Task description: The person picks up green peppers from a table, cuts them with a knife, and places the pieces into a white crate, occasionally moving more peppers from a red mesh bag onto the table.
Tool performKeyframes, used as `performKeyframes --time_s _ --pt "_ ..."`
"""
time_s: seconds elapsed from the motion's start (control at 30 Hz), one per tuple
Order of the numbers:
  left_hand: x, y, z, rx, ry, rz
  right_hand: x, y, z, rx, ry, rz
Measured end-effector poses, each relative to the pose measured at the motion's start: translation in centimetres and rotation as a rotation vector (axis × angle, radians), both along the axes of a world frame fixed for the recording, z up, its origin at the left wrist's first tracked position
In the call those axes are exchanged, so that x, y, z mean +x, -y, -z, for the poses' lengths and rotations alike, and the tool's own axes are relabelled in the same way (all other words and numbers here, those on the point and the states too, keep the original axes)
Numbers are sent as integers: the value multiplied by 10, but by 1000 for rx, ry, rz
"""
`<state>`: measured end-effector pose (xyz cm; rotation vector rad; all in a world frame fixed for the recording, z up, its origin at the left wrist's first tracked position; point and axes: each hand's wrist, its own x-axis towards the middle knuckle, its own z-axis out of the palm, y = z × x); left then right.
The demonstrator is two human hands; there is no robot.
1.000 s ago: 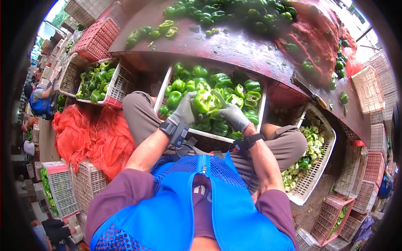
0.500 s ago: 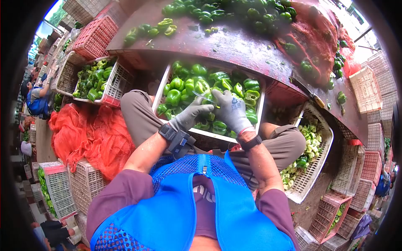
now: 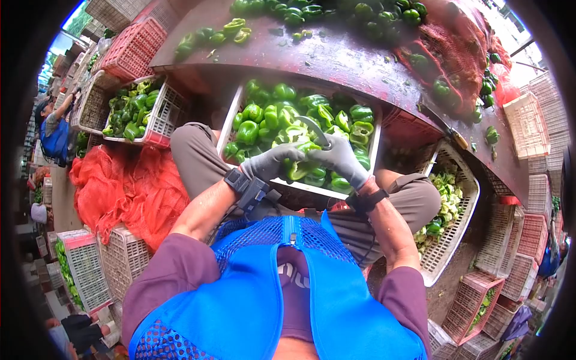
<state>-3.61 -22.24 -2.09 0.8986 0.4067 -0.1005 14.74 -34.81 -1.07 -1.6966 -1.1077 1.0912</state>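
Observation:
In grey gloves, both of my hands are over a white crate (image 3: 237, 108) full of green bell peppers, some whole and some cut. My right hand (image 3: 343, 158) is closed on a knife (image 3: 314, 128), its curved blade pointing up and to the left; the handle is hidden in the palm. My left hand (image 3: 273, 162) is closed on a green bell pepper (image 3: 308, 146), partly covered by the fingers. The fingertips of both hands nearly meet at this pepper.
A table (image 3: 336, 60) ahead bears loose peppers, a red mesh sack (image 3: 450, 51) and another knife (image 3: 447, 129). Pale pepper scraps lie in a crate (image 3: 465, 219) on the right. Red netting (image 3: 129, 195) and a crate of peppers (image 3: 171, 108) are on the left.
My right hand has moved slightly right and down, and the knife blade has swung upward. My left hand has shifted slightly right. The bell pepper between them shows more clearly.

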Motion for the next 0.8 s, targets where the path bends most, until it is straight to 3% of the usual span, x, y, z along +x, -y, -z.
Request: performKeyframes --time_s 0.07,0.2,0.27,0.33,0.37,0.4,0.47,0.5,0.53,0.6,0.67,0.73,0.8 --pt "2 6 -1 -238 133 3 -1 5 2 -14 -135 45" --pt "4 14 -8 -450 169 -82 -5 16 12 55 -657 153" --pt "6 12 -8 -419 162 -81 -3 20 11 162 -975 203" --pt "12 2 -12 -383 98 14 4 24 5 156 -741 212" --pt "17 -1 -17 -249 137 6 9 27 -2 122 -617 304" --pt "20 -19 -17 134 4 5 14 31 -15 102 -487 395" --pt "38 -31 -49 598 -125 113 33 51 -46 139 -340 493" --pt "48 -42 -33 583 -68 48 46 61 -42 224 -405 513" --pt "57 -45 -28 374 25 32 55 66 -34 299 -475 533" --pt "83 -37 -17 509 -41 90 58 54 -16 279 -451 589" --pt "106 -10 0 452 3 54 38 19 6 225 -680 506" --pt "117 -13 76 1072 264 -175 19 -12 65 262 -905 522" --pt "89 -28 55 323 -320 -284 20 -24 82 245 -1209 580"
